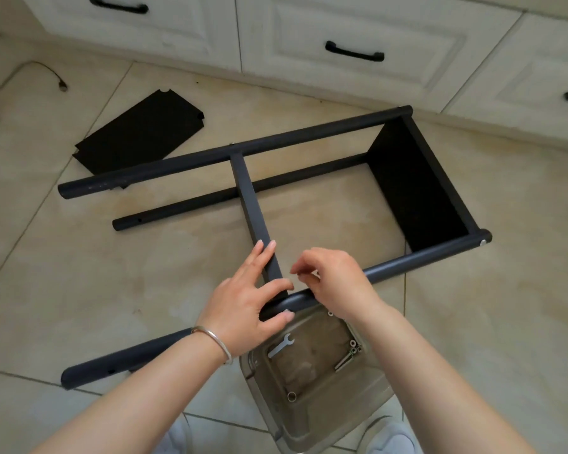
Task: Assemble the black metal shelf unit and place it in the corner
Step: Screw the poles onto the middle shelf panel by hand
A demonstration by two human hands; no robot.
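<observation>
At six o'clock a clear square plastic tray (312, 381) holds a flat silver wrench (281, 345), bolts and washers; a knee could tip it and scatter them. Just above, the left hand (250, 309) clamps the flat black crossbar (254, 221) against the round black metal tube (407, 267), fingers extended along the bar, thumb under the tube. The right hand (333, 283) pinches something tiny, likely a fastener; its smoothness risks a drop. If the holes misalign, threads may cross. The half-built black metal shelf frame (417, 181) lies on the glossy beige tiled floor (79, 273). At eleven o'clock lies a loose matte black shelf panel (141, 136), before white panelled drawers (351, 44).
</observation>
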